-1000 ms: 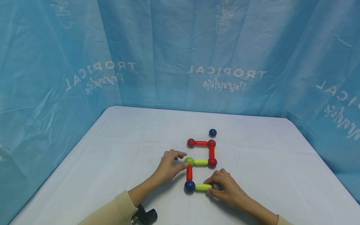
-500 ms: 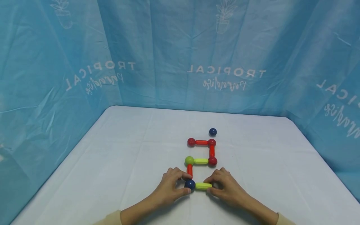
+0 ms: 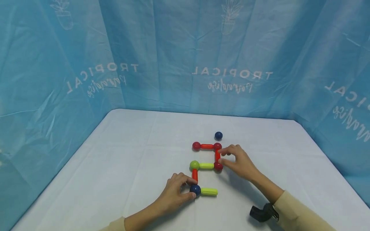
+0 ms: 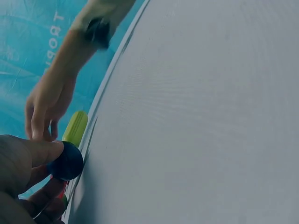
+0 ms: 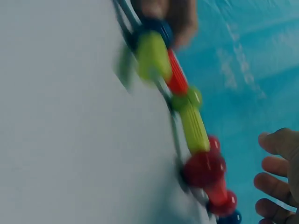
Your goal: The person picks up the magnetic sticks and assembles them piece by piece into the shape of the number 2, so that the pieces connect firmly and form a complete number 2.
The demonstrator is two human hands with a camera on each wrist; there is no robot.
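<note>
On the white table, rods and balls join into an angular S shape. At its near end, my left hand [image 3: 174, 194] pinches a dark blue ball [image 3: 195, 190] between thumb and fingers. A yellow-green rod [image 3: 209, 191] runs right from that ball, and a red rod [image 3: 195, 175] leads back to a green ball [image 3: 195, 165]. My right hand [image 3: 241, 163] is beside the far right side, overlapping a red rod [image 3: 217, 157] and near a red ball [image 3: 218, 166]. Its fingers [image 5: 275, 189] are spread and hold nothing in the right wrist view. Beyond the shape sits a separate blue ball [image 3: 218, 135].
The white-covered table [image 3: 115, 173] ends at a blue printed curtain [image 3: 173, 48] at the back and sides. A black wrist device [image 3: 263, 212] hangs below the right sleeve.
My left hand came nearer from the green ball and took hold of the near blue ball. My right hand let go of the yellow-green rod and moved away toward the far red pieces.
</note>
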